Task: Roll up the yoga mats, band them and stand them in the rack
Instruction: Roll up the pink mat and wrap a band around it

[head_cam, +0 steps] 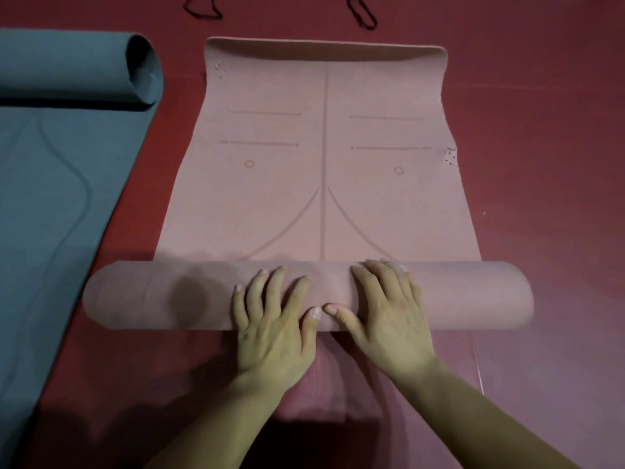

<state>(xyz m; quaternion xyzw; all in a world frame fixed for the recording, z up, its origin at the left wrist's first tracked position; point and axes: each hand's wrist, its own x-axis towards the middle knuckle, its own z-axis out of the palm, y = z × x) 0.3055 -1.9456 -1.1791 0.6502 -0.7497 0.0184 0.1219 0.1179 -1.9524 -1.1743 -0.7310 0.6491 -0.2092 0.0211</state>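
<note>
Across the whole view, red padded floor (541, 130). At centre on it, pink yoga mat (324, 147), flat stretch running toward 12 o'clock, far edge curling up a little. Near end wound into a thick roll (473, 296), lying crosswise toward 6 o'clock. Off at 9 o'clock, grey-blue mat (50, 214), mostly laid out flat, far end loosely coiled at 10 o'clock, just beside the pink one but not touching it. On top of the roll, left hand (274, 319) and right hand (389, 309) side by side, fingers spread and nearly straight, palms pressing down, thumbs almost meeting, curled round nothing. Up by the top edge, black band (203, 8) at 11 o'clock and second black band (362, 11) at 12 o'clock, lying loose on the floor, well apart from the hands. No rack in sight. By the look of it, rolling step in hand: first mat partly wound, a good length left flat, grey-blue mat yet to be done properly, nothing banded. Calls next for pushing the roll on toward 12 o'clock with even pressure from both palms, keeping both ends square to avoid coning, then holding the finished roll tight while reaching for a band.
</note>
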